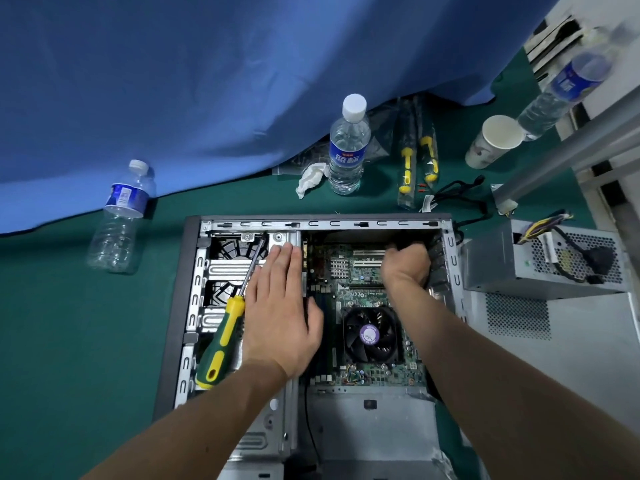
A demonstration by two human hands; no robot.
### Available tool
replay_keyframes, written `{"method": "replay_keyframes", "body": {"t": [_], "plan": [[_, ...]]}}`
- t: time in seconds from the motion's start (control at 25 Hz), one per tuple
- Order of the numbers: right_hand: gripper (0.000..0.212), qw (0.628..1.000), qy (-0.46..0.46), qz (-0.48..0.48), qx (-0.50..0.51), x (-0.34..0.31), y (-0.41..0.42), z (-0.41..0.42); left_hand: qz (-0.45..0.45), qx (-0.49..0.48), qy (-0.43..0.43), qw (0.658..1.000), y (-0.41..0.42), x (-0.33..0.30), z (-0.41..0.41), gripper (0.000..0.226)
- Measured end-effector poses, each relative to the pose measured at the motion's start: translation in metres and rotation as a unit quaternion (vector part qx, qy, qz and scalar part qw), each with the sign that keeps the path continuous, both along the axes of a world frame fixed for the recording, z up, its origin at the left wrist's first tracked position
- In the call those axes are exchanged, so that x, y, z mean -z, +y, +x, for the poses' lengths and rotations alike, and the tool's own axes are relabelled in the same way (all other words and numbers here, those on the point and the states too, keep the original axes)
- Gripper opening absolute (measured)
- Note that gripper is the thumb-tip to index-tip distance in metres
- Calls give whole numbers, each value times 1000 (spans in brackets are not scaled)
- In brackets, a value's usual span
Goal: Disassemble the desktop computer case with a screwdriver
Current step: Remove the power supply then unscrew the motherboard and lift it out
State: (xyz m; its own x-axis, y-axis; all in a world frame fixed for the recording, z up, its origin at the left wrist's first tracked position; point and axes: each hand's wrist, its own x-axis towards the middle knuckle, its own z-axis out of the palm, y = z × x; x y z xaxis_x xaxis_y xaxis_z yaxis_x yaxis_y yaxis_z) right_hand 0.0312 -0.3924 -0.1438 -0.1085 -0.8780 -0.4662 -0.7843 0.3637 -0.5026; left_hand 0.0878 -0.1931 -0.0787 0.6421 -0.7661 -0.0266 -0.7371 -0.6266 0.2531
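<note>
The open computer case (pixel 313 306) lies flat on the green table. The left hand (pixel 280 317) presses flat on the drive cage, fingers straight; the right hand (pixel 407 265) curls around something dark at the far right corner — what, I cannot tell. The screwdriver (pixel 227 327) rests idle at left. Brace firmly and pull straight, not twisting — the motherboard (pixel 349 271) sits just beneath.
</note>
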Motion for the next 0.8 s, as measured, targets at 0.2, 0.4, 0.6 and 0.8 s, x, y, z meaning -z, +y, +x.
{"method": "replay_keyframes", "body": {"t": [0.2,0.4,0.6,0.8], "plan": [[30,999,22,-32,-13,6,3,0,3,1,4,1000,0,0,0,70],[23,994,66,-51,-76,7,2,-3,13,2,3,1000,0,0,-1,71],[21,990,90,-68,-87,7,4,-1,20,3,2,1000,0,0,-1,71],[23,989,89,-79,-88,10,6,0,22,1,4,1000,-1,0,0,72]]}}
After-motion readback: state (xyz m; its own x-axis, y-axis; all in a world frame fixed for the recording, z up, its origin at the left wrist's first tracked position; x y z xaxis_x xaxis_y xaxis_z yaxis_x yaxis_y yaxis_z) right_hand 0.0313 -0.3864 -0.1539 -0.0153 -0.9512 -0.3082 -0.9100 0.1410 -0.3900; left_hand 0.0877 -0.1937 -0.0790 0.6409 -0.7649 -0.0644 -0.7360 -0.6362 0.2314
